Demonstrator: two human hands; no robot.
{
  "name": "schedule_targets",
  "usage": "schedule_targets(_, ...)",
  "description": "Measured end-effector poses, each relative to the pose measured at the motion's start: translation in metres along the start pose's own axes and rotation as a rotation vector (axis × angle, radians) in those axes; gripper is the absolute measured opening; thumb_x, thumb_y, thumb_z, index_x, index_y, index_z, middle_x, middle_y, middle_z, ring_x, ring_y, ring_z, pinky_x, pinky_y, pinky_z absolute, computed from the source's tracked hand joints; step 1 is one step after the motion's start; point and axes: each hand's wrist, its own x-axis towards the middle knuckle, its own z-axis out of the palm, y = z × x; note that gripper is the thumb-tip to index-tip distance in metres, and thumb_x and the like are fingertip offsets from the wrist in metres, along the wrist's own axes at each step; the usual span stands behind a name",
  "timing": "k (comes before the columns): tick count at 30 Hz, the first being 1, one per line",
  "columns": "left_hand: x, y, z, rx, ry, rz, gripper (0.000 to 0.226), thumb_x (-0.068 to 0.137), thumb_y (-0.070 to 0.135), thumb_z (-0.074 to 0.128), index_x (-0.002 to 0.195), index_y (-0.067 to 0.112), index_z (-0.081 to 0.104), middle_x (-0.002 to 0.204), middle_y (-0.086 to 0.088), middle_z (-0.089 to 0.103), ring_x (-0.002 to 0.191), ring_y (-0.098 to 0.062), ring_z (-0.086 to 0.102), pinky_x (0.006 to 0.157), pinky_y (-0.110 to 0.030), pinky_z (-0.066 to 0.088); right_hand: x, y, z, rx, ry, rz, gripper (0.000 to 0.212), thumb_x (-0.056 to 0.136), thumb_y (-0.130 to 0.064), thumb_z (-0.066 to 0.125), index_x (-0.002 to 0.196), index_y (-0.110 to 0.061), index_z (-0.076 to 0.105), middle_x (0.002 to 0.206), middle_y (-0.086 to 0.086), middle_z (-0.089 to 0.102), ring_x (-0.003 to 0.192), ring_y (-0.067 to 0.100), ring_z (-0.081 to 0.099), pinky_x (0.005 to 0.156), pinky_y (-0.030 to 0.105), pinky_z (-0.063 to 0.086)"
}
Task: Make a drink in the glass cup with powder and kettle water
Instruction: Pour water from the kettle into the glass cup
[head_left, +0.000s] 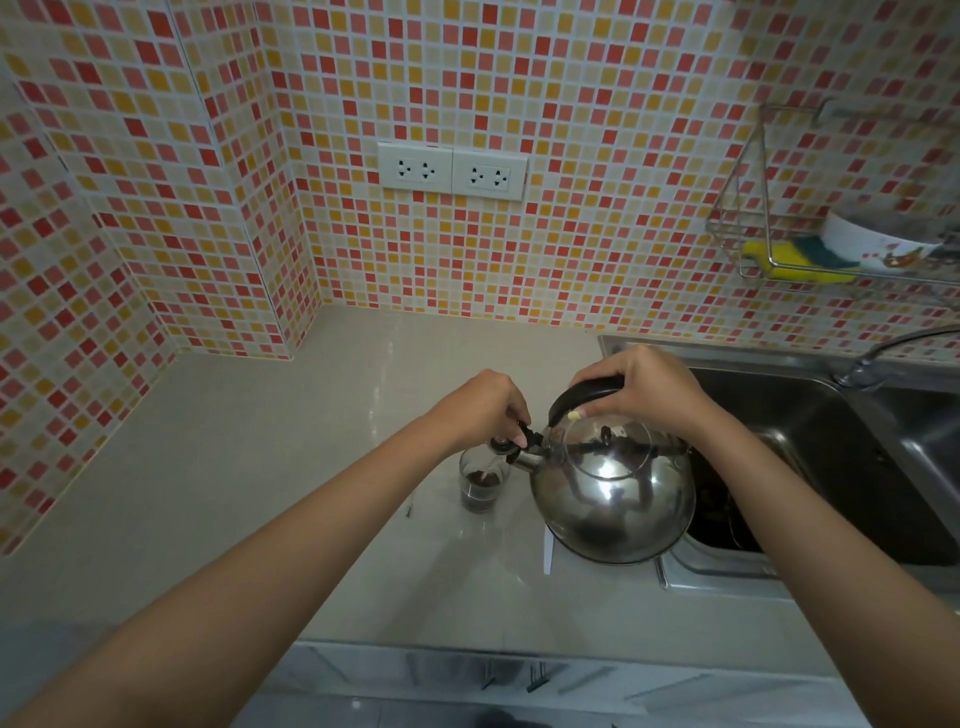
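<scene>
Your left hand (483, 408) pinches the spout cap lever (522, 434) to hold the spout open above the glass cup (480, 480), which stands on the counter (311, 467) with dark powder inside. Your right hand (644, 389) closes around the black handle (582, 397), tipping the steel kettle (615, 499) leftward to pour.

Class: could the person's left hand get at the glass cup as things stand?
Probably yes, but only after letting go. The left hand is busy at the kettle spout cap, right above the glass cup; the counter on the cup's left is bare.
</scene>
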Motion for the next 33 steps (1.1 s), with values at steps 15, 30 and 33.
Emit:
schedule_targets(15,-0.0004,0.0014,-0.0003,0.01,0.01,0.004,0.032,0.08,0.009,0.074,0.111,0.002,0.072,0.109,-0.017,0.072,0.096,-0.029,0.068,0.087,-0.032,0.054,0.0006,-0.0008,0.0,0.009,-0.011,0.001,0.027,0.071,-0.033,0.079,0.097,-0.036,0.073,0.09,-0.016,0.074,0.081,0.005,0.066,0.073,0.04,0.059)
schedule_targets(30,0.0023,0.0011,-0.0009,-0.005,0.002,0.005,0.033,0.082,0.008,0.073,0.113,0.002,0.07,0.112,-0.018,0.071,0.098,-0.03,0.068,0.088,-0.031,0.052,0.0017,0.0014,-0.0001,0.005,0.006,0.015,0.028,0.071,-0.033,0.08,0.098,-0.037,0.073,0.084,-0.023,0.069,0.081,0.003,0.065,0.069,0.029,0.056)
schedule_targets(33,0.0038,-0.0001,-0.0008,-0.002,-0.001,0.007,0.033,0.082,0.009,0.072,0.114,0.001,0.07,0.113,-0.018,0.071,0.099,-0.03,0.067,0.087,-0.031,0.052,0.0022,0.0009,-0.0002,0.01,0.011,0.015,0.028,0.07,-0.033,0.08,0.097,-0.037,0.073,0.086,-0.019,0.072,0.08,0.003,0.065,0.067,0.026,0.054)
